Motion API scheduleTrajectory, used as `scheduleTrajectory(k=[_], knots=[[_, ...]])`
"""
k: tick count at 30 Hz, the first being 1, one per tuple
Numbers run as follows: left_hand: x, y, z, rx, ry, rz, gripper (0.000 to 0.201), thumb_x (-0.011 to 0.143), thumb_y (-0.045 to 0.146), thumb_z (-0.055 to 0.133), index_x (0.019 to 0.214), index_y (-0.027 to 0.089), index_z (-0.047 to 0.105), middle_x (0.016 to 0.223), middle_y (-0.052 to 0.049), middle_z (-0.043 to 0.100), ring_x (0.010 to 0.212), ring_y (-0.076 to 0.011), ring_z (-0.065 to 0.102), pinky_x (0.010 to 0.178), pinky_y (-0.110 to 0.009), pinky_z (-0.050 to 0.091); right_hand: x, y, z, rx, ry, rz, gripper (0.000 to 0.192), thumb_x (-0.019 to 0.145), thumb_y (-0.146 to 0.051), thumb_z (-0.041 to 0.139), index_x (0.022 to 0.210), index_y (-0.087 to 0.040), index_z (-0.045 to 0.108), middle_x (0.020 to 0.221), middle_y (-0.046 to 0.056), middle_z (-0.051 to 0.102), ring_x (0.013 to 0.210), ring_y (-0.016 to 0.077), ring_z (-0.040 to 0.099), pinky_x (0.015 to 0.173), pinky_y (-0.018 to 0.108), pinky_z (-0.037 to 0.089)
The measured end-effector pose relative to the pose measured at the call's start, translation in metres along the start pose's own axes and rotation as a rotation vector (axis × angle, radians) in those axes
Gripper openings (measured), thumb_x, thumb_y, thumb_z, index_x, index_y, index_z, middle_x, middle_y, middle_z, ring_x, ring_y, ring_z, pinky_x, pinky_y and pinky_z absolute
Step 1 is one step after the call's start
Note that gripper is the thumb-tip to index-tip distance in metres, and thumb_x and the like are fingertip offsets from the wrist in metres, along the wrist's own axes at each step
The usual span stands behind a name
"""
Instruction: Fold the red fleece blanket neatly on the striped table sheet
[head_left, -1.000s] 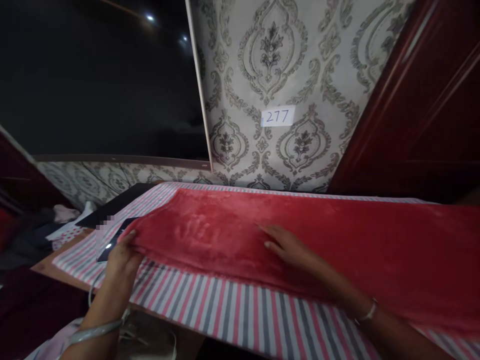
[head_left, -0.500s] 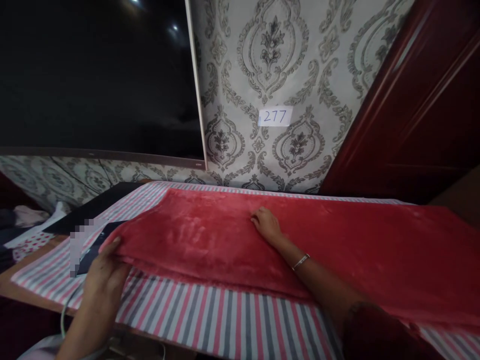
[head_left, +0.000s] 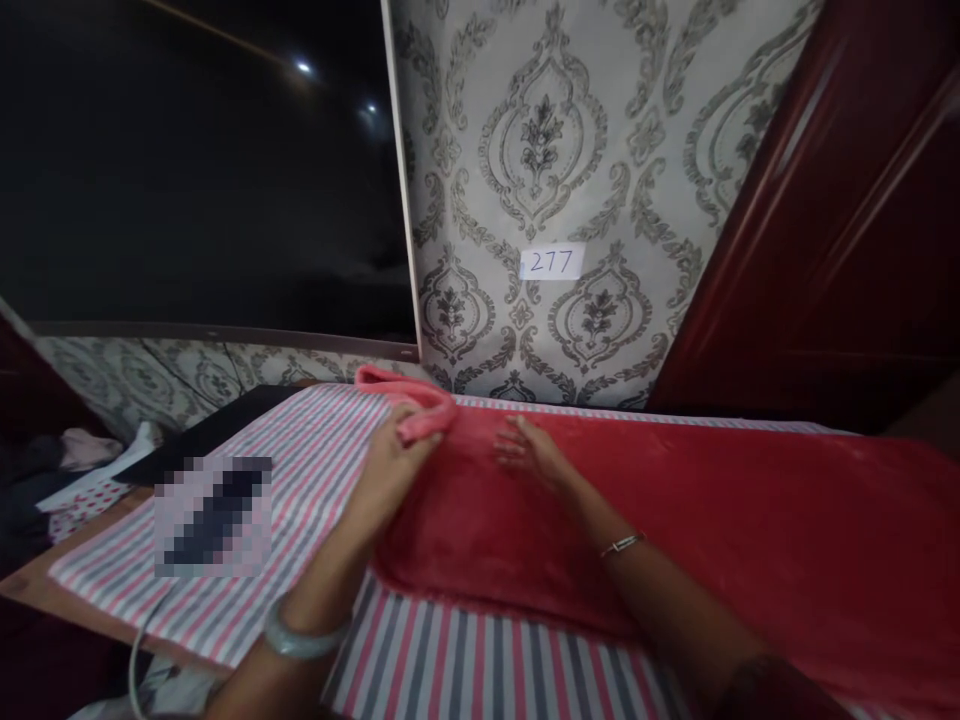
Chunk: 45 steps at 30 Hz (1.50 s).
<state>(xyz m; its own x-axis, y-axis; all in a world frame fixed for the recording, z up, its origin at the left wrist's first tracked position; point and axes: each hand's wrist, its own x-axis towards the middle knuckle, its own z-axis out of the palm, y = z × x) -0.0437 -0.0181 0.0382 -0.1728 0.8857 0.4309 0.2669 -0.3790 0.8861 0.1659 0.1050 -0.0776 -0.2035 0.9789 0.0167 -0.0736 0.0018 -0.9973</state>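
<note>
Red fleece cloth (head_left: 675, 520) lies spread along the striped cover (head_left: 465, 660) on the desk (head_left: 30, 585), running from centre to the right edge. Left hand (head_left: 394, 465): fingers closed on the cloth's left end, which is lifted and folded over into a pink roll at the far edge. Right hand (head_left: 529, 450): fingers spread, palm flat on the cloth just beside the fold. Paper label (head_left: 552, 262) reading 277 on patterned wall (head_left: 540, 150). Dark screen (head_left: 195, 170) upper left.

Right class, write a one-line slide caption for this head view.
Left hand folds the end of a red blanket over; right hand presses it flat on striped cloth.
</note>
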Motion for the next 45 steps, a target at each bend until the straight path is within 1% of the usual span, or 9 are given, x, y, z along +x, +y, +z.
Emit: scheduleTrajectory(k=[4, 8, 13, 18, 23, 26, 29, 40, 45], knots=[[-0.035, 0.007, 0.075, 0.292, -0.582, 0.09, 0.013, 0.072, 0.012, 0.053, 0.082, 0.02, 0.055, 0.075, 0.003, 0.061, 0.067, -0.0135, 0.053, 0.062, -0.025, 0.036, -0.017, -0.011, -0.048, 0.329, -0.052, 0.179, 0.051, 0.097, -0.063, 0.037, 0.127, -0.025, 0.054, 0.1, 0.009, 0.073, 0.085, 0.023, 0.071, 0.077, 0.039, 0.058], [-0.076, -0.013, 0.099, 0.469, -0.82, 0.111, 0.016, 0.07, 0.008, 0.05, 0.077, 0.021, 0.048, 0.076, 0.002, 0.062, 0.068, -0.0148, 0.053, 0.061, -0.027, 0.032, -0.031, -0.007, -0.071, 0.319, -0.082, 0.201, 0.047, 0.095, -0.059, 0.042, 0.118, -0.022, 0.06, 0.092, 0.008, 0.074, 0.08, 0.0223, 0.07, 0.075, 0.036, 0.056], [-0.093, -0.023, 0.09, 0.507, -0.771, 0.222, 0.025, 0.071, 0.004, 0.047, 0.087, 0.022, 0.049, 0.092, -0.002, 0.065, 0.087, -0.0188, 0.059, 0.075, -0.029, 0.04, -0.018, 0.0, -0.055, 0.221, 0.023, 0.035, 0.062, 0.072, -0.037, 0.073, 0.13, -0.028, 0.053, 0.102, 0.003, 0.073, 0.081, 0.0212, 0.069, 0.075, 0.035, 0.056], [-0.084, -0.003, 0.095, 0.468, -0.67, 0.267, 0.026, 0.076, 0.005, 0.047, 0.095, 0.022, 0.052, 0.1, -0.004, 0.067, 0.091, -0.0199, 0.061, 0.08, -0.032, 0.045, 0.019, -0.029, -0.053, 0.116, 0.239, -0.052, 0.08, 0.062, -0.012, 0.064, 0.139, -0.024, 0.049, 0.106, 0.002, 0.071, 0.076, 0.0169, 0.065, 0.074, 0.03, 0.055], [-0.086, 0.001, 0.135, 0.482, -0.614, 0.467, 0.035, 0.076, 0.005, 0.048, 0.107, 0.019, 0.055, 0.119, -0.012, 0.067, 0.108, -0.0256, 0.062, 0.094, -0.04, 0.049, 0.025, -0.044, -0.093, 0.059, 0.309, -0.113, 0.084, 0.061, -0.009, 0.062, 0.142, -0.026, 0.048, 0.106, 0.0, 0.071, 0.076, 0.0149, 0.064, 0.074, 0.027, 0.055], [-0.101, -0.018, 0.164, 0.665, -0.74, 0.486, 0.031, 0.078, 0.002, 0.044, 0.101, 0.016, 0.059, 0.108, -0.012, 0.069, 0.101, -0.0278, 0.064, 0.09, -0.045, 0.053, 0.008, -0.023, -0.115, 0.022, 0.343, -0.064, 0.081, 0.061, -0.008, 0.062, 0.14, -0.021, 0.05, 0.098, 0.002, 0.073, 0.074, 0.0167, 0.064, 0.072, 0.03, 0.055], [-0.119, -0.038, 0.18, 0.839, -0.777, 0.548, 0.034, 0.081, 0.002, 0.044, 0.109, 0.013, 0.061, 0.12, -0.017, 0.067, 0.114, -0.0325, 0.061, 0.094, -0.051, 0.052, -0.004, 0.001, -0.125, 0.009, 0.342, -0.02, 0.072, 0.063, -0.011, 0.064, 0.135, -0.017, 0.055, 0.092, 0.004, 0.073, 0.076, 0.0192, 0.067, 0.075, 0.033, 0.056], [-0.121, -0.039, 0.19, 0.871, -0.814, 0.562, 0.036, 0.088, 0.005, 0.043, 0.118, 0.013, 0.061, 0.136, -0.019, 0.061, 0.128, -0.0315, 0.055, 0.105, -0.053, 0.047, 0.001, -0.003, -0.126, 0.021, 0.359, -0.033, 0.07, 0.07, -0.022, 0.07, 0.137, -0.021, 0.052, 0.115, 0.007, 0.071, 0.095, 0.0203, 0.068, 0.094, 0.038, 0.052], [-0.115, -0.022, 0.154, 0.537, -0.947, 0.481, 0.051, 0.085, 0.023, 0.065, 0.135, 0.02, 0.054, 0.149, -0.017, 0.052, 0.138, -0.0326, 0.047, 0.113, -0.054, 0.04, -0.028, -0.001, -0.136, 0.029, 0.325, 0.039, 0.073, 0.072, -0.025, 0.072, 0.142, -0.021, 0.049, 0.099, 0.004, 0.073, 0.086, 0.021, 0.067, 0.085, 0.039, 0.056]])
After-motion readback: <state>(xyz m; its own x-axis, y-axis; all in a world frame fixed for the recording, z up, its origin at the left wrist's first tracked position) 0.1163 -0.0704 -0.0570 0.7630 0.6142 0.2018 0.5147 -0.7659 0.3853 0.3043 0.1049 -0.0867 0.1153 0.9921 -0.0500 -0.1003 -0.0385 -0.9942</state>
